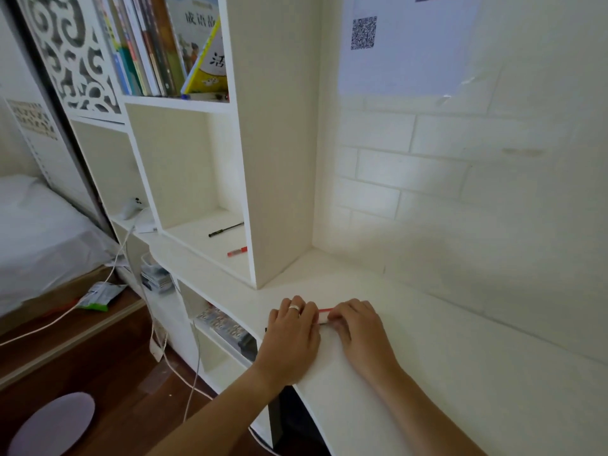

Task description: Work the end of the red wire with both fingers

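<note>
Gripping red pen (324, 310): left hand (292, 334), right hand (358, 327) fingers curled round it | desk (427, 373) | book (210, 51) reads 活

1. White desk (427, 373): a red pen (324, 310) and a dark pen (324, 323) lie on it, under both hands;
2. Shelf cubby (210, 245): black pen (226, 229); red-capped pen (237, 251).

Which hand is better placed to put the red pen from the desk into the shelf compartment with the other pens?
Probably the left hand: it touches the red pen and is nearer the shelf compartment. The right hand is farther away.
</note>
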Tool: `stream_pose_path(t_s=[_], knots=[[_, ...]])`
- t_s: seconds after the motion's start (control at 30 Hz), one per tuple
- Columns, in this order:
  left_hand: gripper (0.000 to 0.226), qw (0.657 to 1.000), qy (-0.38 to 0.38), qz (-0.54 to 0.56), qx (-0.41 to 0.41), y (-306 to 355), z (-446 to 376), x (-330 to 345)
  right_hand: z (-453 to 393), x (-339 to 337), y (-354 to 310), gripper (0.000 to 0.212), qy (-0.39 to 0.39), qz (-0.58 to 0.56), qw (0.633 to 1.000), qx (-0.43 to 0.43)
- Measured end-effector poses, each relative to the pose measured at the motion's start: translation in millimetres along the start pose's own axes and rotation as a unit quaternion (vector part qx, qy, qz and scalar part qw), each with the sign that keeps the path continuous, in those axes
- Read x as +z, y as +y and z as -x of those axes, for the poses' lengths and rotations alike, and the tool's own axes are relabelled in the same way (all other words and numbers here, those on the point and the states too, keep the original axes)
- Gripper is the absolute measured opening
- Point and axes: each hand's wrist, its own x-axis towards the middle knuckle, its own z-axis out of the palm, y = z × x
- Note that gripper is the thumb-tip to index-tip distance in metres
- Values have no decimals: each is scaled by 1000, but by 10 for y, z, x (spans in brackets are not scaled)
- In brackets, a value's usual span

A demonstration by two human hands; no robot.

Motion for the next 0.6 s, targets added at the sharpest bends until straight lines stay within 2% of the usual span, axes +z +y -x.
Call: stream_pose_path(t_s=[0.3,0.6], knots=[[19,995,-32,-60,67,43,-75,33,13,-12,-18,13,10,-5,1000,-2],[20,993,-42,-22,110,-37,-129,64,26,-33,-62,22,3,-44,999,-16]])
